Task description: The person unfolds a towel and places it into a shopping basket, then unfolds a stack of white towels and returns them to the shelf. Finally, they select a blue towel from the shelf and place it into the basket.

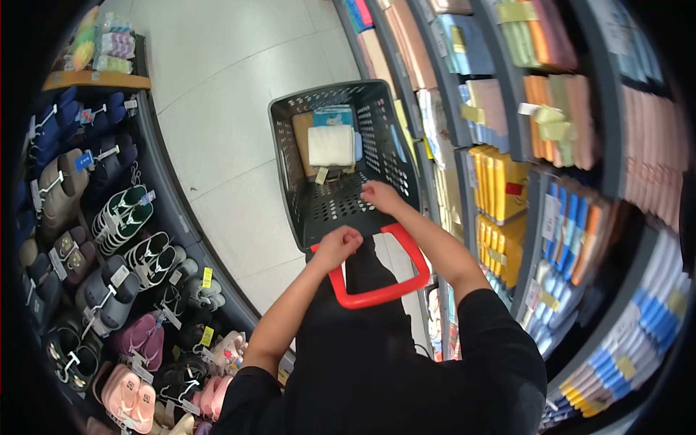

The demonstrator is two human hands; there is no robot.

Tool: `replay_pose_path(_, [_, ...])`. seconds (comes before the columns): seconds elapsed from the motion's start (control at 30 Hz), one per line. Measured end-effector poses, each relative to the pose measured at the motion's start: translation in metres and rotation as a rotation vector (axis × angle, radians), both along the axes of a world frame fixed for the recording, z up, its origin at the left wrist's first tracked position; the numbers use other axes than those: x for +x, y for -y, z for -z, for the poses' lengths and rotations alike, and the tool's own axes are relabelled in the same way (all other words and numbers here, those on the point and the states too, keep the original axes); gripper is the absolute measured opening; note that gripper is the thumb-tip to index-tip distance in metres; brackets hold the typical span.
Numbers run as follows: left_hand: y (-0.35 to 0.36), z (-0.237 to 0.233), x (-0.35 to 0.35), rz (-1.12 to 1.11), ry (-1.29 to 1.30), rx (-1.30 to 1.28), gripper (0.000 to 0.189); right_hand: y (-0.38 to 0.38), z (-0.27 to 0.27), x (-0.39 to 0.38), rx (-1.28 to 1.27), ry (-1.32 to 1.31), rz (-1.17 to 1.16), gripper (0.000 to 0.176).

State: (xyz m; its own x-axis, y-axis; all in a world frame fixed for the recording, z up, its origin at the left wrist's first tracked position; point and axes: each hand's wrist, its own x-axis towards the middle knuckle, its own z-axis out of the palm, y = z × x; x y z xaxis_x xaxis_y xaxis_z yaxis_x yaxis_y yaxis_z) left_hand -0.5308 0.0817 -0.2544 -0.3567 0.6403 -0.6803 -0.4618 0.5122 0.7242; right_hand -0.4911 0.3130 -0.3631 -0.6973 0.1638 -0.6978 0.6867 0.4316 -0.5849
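Shop aisle with a pale tiled floor (pixel 239 87): a dark basket (pixel 395 156) stands between two walls of goods.

The left hand (pixel 337 246) is clenched around the basket's red handle (pixel 384 290). The right hand (pixel 380 194) lies on the near rim with bent fingers; I cannot tell if it grips. A folded white towel (pixel 331 145) lies at the basket's far end. Slippers (pixel 119 217) hang left, towel shelves (pixel 507 109) stand right.

left hand (pixel 337 245) clenched | right hand (pixel 380 194) forward, palm down
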Motion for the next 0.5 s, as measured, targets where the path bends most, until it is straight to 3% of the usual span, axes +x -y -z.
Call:
replay_pose_path(0.1, [-0.019, 0.076, -0.024, -0.043, -0.149, -0.126, 0.022, -0.014, 0.129, 0.0, 0.133, 0.085, 0.038, 0.046])
replay_pose_path(0.27, [-0.035, 0.196, -0.056, -0.26, -0.029, -0.271, 0.017, -0.014, 0.242, -0.028, 0.076, 0.172, 0.352, 0.048])
replay_pose_path(0.37, [-0.045, 0.226, -0.075, -0.366, 0.096, -0.336, 0.018, -0.007, 0.322, -0.027, 0.007, 0.262, 0.489, 0.057])
replay_pose_path(0.4, [-0.045, 0.234, -0.078, -0.416, 0.148, -0.346, 0.018, -0.009, 0.321, -0.038, 0.007, 0.316, 0.449, 0.074])
replay_pose_path(0.5, [-0.042, 0.254, -0.087, -0.46, 0.241, -0.383, 0.02, -0.004, 0.338, -0.056, 0.072, 0.325, 0.537, 0.088])
